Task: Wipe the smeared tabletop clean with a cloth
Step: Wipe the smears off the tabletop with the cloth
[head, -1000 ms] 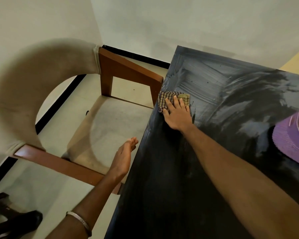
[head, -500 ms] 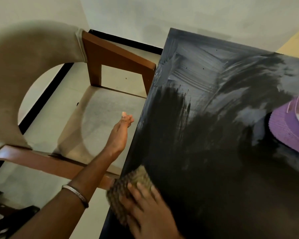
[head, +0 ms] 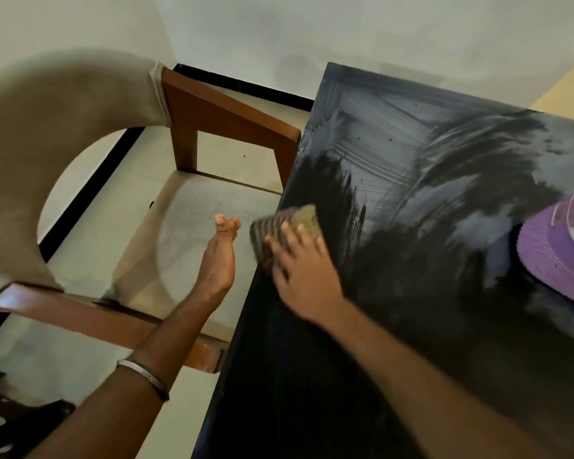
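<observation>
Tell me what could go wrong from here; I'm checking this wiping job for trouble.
1. The checked cloth under the right hand overhangs the black smeared tabletop at its left edge, so it might slip off.
2. Wide strokes to the right could hit the purple woven basket.
3. Grey smears at the far end may stay.

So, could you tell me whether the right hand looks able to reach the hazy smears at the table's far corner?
Probably yes: the right hand presses the cloth at the tabletop's left edge, and nothing lies between it and the smears.

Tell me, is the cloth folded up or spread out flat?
Folded, it seems: the cloth shows as a small thick pad under the right hand. Blur hides its layers.
</observation>
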